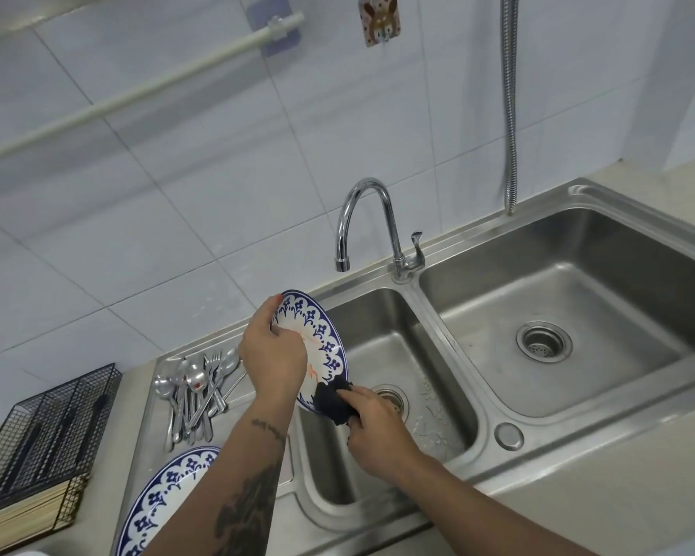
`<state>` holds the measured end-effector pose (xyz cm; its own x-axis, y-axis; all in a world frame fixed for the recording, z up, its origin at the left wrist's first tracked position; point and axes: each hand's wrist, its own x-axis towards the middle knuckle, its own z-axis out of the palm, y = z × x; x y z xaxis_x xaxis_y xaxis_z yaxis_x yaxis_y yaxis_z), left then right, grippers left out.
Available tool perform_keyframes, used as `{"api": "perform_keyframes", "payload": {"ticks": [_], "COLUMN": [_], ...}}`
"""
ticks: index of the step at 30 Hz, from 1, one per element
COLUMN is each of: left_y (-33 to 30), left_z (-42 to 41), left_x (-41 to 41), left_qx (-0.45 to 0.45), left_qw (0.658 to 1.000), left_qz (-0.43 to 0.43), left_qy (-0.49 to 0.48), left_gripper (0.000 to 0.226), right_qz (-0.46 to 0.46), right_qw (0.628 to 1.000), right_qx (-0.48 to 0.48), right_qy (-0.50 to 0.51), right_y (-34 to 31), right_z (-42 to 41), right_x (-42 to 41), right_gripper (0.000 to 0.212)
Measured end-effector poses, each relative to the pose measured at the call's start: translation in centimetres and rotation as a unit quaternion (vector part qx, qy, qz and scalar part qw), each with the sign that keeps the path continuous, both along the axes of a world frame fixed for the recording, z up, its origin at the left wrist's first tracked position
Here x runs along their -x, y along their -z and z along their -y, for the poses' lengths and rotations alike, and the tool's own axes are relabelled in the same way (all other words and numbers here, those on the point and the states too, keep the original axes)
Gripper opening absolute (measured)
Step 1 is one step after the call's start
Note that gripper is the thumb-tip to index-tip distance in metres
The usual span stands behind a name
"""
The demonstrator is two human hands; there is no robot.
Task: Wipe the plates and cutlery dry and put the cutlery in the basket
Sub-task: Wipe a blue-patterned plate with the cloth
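My left hand (271,351) grips a blue-and-white patterned plate (318,335) by its rim and holds it tilted on edge above the left sink basin. My right hand (374,425) holds a dark cloth (334,399) bunched against the plate's lower edge. A second plate of the same pattern (165,495) lies flat on the steel drainboard, partly hidden by my left forearm. Several spoons and forks (195,391) lie in a pile on the drainboard behind it. The black wire basket (53,427) stands on the counter at the far left.
A steel double sink fills the middle and right, with a small left basin (410,355) and a larger right basin (578,315). A chrome tap (378,226) rises behind them. A metal hose (509,102) hangs on the tiled wall. A white rail (137,86) crosses the wall at upper left.
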<state>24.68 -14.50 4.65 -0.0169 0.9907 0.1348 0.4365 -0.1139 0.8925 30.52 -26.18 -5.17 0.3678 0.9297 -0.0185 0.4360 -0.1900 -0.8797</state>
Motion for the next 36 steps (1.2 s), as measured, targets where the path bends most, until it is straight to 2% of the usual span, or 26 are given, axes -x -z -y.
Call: {"api": "perform_keyframes", "payload": {"ticks": [7,15,23,27,31,34,36], "left_y": [0.1,0.4,0.1,0.4,0.4,0.7,0.6], "left_z": [-0.3,-0.5,-0.8,-0.8,-1.0,-1.6,-1.7], "left_x": [0.0,0.3,2.2,3.9,5.4,6.5,6.7], "left_qx": [-0.048,-0.031,0.095,0.160,0.187,0.202,0.206], "left_qw": [0.999,0.999,0.983,0.959,0.939,0.930,0.925], "left_qz": [-0.016,0.009,0.149,0.233,0.285,0.305,0.320], "left_qy": [0.017,0.019,0.046,0.038,0.042,0.021,0.023], "left_gripper": [0.055,0.055,0.047,0.044,0.046,0.044,0.041], "right_qz": [-0.001,0.020,0.104,0.178,0.325,0.320,0.293], "right_qw": [1.000,1.000,0.989,0.981,0.936,0.924,0.928], "right_qx": [0.010,-0.015,-0.094,-0.019,0.111,0.166,0.158], "right_qy": [-0.006,0.000,-0.054,-0.074,-0.084,-0.129,-0.166], "right_y": [0.4,0.0,-2.8,-3.5,-4.7,-6.0,-6.6], "right_z": [-0.1,-0.8,-2.5,-4.1,-3.7,-2.2,-2.0], "right_x": [-0.1,-0.4,0.5,-1.5,-2.6,-0.9,0.6], "right_gripper": [0.053,0.054,0.057,0.063,0.070,0.069,0.069]}}
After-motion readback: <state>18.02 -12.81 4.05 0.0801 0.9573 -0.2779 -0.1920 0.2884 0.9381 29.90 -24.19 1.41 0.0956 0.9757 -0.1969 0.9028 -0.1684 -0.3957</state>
